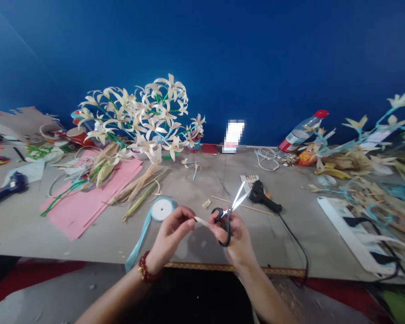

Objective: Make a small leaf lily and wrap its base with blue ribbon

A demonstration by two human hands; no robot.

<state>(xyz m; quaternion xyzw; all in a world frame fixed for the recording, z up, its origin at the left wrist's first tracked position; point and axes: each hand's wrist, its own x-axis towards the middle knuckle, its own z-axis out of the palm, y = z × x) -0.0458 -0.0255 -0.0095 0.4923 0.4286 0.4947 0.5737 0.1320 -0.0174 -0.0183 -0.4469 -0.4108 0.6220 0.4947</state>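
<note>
My left hand (177,227) pinches one end of a small pale strip (202,221), perhaps corn husk, between thumb and fingertips. The strip's other end runs to the thumb of my right hand (236,238). That same hand keeps a pair of black-handled scissors (227,220) in its grip, blades apart and pointing up and away from me. Just beyond my left hand lies a roll of light blue ribbon (162,209), its tail hanging over the table's front edge. A black glue gun (265,198) rests beyond the scissors on the right.
A large bunch of pale handmade flowers (138,112) stands at the back left. Pink paper (84,211) and dry husks (138,184) lie left. A white power strip (351,238), a tilted plastic bottle (299,132) and more flowers occupy the right. A blue glue gun (11,186) sits far left.
</note>
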